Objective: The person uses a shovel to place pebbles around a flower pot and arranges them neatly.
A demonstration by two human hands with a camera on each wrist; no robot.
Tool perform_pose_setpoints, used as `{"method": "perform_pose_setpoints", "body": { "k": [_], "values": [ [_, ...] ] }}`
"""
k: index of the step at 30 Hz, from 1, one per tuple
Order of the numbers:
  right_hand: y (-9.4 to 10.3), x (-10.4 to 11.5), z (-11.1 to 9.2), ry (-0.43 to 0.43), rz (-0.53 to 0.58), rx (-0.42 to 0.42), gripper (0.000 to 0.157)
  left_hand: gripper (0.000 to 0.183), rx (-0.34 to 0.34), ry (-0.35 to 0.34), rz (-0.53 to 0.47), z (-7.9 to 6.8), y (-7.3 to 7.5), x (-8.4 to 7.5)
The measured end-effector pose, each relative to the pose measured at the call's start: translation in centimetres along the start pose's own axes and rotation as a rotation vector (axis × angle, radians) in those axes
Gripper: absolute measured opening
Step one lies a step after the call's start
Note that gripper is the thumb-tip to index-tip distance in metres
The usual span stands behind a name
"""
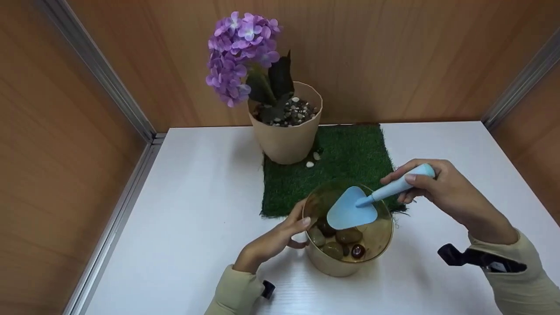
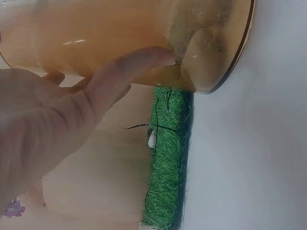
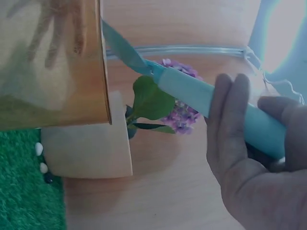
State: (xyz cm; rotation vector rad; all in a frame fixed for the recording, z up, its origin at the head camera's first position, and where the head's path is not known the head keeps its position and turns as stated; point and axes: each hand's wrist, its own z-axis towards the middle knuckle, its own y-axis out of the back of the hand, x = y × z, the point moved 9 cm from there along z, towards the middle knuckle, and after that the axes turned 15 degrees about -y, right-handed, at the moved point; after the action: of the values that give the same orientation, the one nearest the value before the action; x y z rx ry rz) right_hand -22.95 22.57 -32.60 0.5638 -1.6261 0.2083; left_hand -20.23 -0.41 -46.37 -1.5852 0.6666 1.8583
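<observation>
A light-blue toy trowel [image 1: 352, 208] slants over a see-through amber tub [image 1: 323, 258]. Its handle is gripped by my right hand [image 1: 437, 188], thumb on top and fingers around the far side. The blade hovers at the tub's mouth, and the right wrist view shows the trowel blade [image 3: 122, 45] just past the rim. My left hand [image 1: 278, 236] holds the tub by its left side, with the thumb along the wall in the left wrist view. Inside lie several smooth stones [image 1: 349, 235] and one dark red, shiny round piece [image 1: 358, 251].
Behind the tub, a beige pot [image 1: 284, 140] with a purple flower [image 1: 245, 48] and pebbles stands on a square of artificial grass [image 1: 354, 153]. Loose pebbles [image 1: 310, 164] lie beside the pot. Wooden panels enclose the white table [image 1: 183, 210] at the back and sides.
</observation>
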Motion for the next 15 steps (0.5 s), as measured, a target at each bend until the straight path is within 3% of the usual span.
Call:
{"method": "perform_pose_setpoints", "body": {
  "k": [3, 7, 15],
  "values": [
    [-1.6, 0.0, 0.1, -0.01, -0.181, 0.014, 0.022, 0.056, 0.0, 0.0, 0.001, 0.0, 0.0, 0.0],
    [-3.8, -0.2, 0.3, -0.011, -0.34, 0.05, 0.019, 0.058, -0.003, 0.003, 0.002, 0.0, -0.1, 0.0],
    [-7.7, -0.6, 0.3, 0.043, -0.589, 0.161, 0.018, 0.058, -0.007, 0.016, 0.005, 0.0, 0.0, 0.1]
  ]
}}
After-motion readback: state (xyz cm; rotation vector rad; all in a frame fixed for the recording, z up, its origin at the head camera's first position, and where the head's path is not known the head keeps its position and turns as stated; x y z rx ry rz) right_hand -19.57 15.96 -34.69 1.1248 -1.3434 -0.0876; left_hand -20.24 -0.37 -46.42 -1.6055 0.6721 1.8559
